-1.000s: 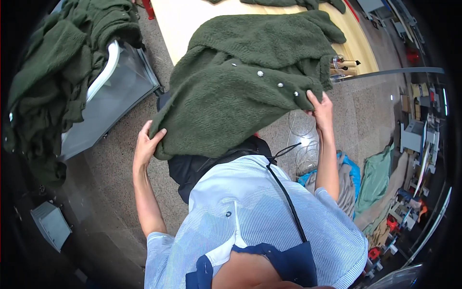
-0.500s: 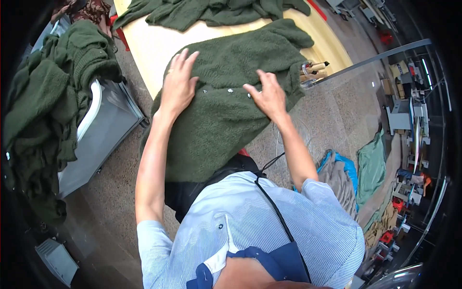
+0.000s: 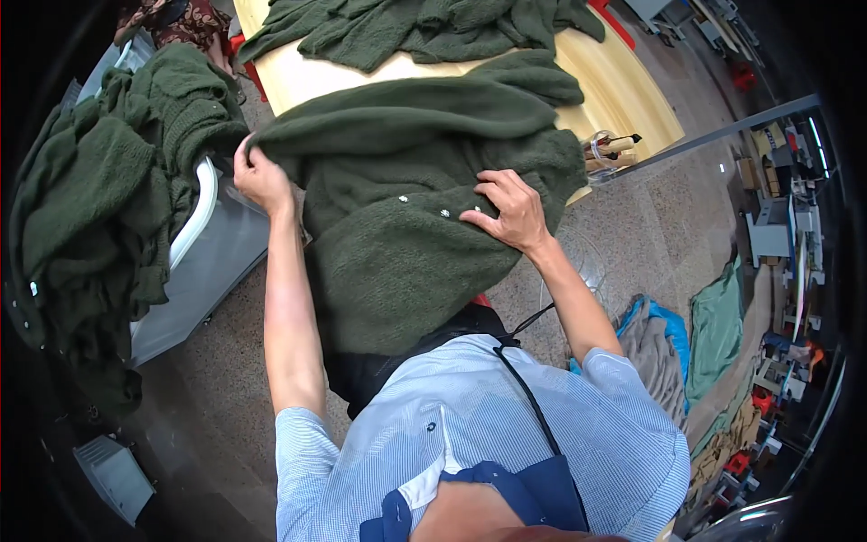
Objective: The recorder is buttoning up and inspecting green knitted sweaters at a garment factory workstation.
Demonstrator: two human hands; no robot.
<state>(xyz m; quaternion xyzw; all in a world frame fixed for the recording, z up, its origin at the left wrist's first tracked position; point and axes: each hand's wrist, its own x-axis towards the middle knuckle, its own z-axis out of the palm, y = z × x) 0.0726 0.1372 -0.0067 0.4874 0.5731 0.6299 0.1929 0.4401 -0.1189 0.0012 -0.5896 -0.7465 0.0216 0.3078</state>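
A dark green knitted cardigan [image 3: 379, 280] with a few shiny buttons drapes from the yellow table's near edge down toward my lap. At its far left corner, my left hand [image 3: 263, 183] is closed around the cloth edge, which it holds up so that a long fold runs across the garment. My right hand [image 3: 513, 210] lies on the cardigan beside the button row, its fingers bent and the thumb stretched apart toward a button. The fingertips press on the cloth without a visible grip.
More green knitwear [image 3: 433, 32] lies at the far side of the yellow table [image 3: 623, 86]. Wooden-handled tools [image 3: 614, 149] stand at its right edge. Left, green garments [image 3: 99, 190] hang over a grey cart [image 3: 212, 262]. Grey cloth [image 3: 652, 348] on blue plastic lies on the floor at right.
My left hand has moved left and taken hold of the cardigan's edge, raising it into a fold. My right hand stays near the buttons, its fingers now more bent.
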